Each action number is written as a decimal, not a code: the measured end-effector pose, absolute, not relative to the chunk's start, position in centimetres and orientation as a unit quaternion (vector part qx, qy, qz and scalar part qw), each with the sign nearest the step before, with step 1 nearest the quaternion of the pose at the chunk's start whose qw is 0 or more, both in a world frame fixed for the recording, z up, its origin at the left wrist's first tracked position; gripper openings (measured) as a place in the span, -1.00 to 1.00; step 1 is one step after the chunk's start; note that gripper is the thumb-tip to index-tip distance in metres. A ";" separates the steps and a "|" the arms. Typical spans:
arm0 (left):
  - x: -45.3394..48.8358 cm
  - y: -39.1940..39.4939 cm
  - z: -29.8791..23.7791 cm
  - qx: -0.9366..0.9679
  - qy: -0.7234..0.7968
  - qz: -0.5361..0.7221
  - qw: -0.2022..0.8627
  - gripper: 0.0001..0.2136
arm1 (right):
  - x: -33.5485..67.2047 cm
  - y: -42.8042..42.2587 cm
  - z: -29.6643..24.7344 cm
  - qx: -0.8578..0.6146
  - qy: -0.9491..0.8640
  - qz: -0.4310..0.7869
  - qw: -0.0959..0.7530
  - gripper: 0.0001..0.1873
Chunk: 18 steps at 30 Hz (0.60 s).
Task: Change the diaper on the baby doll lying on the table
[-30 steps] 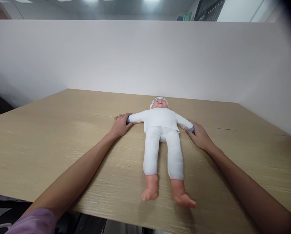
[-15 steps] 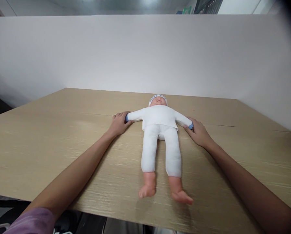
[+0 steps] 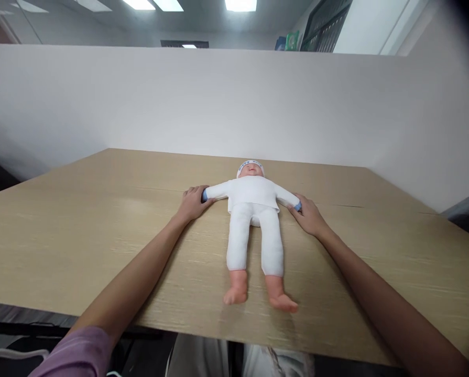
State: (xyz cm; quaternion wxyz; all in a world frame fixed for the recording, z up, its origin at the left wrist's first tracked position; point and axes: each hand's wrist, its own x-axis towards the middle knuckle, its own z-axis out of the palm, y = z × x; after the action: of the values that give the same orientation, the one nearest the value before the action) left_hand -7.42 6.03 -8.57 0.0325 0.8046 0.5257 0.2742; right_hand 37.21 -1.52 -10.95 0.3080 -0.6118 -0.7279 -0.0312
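Note:
A baby doll (image 3: 253, 193) lies face up on the wooden table, its head toward the far side and its bare feet toward me. It wears a white top, white trousers and a white cap with dark lettering. Both its arms are stretched out sideways, with blue cuffs at the ends. My left hand (image 3: 194, 203) is closed around the cuff end of the doll's arm on the left. On the other side, my right hand (image 3: 309, 215) grips the opposite cuff end. The doll's hands are hidden under my fingers.
The pale wooden table (image 3: 80, 225) spreads out around the doll. Behind it rises a white partition (image 3: 218, 99), with more partition along the right. A white curved chair part (image 3: 16, 354) shows below the table at the lower left.
The camera view has tilted upward, bringing ceiling lights into sight and shifting the doll slightly left in the picture. Both hands keep their hold on the doll's arms.

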 end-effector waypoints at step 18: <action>1.7 -25.9 -2.2 0.820 0.201 0.503 0.186 -0.85 | 27.9 -26.8 -9.1 -0.580 -0.691 -0.107 0.417 -0.57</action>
State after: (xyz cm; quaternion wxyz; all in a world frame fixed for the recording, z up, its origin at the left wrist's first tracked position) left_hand 1.68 -25.89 -2.24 0.1859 0.8196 0.2005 0.5034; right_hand 27.90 -26.82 -9.13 0.4175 -0.5802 -0.6911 -0.1074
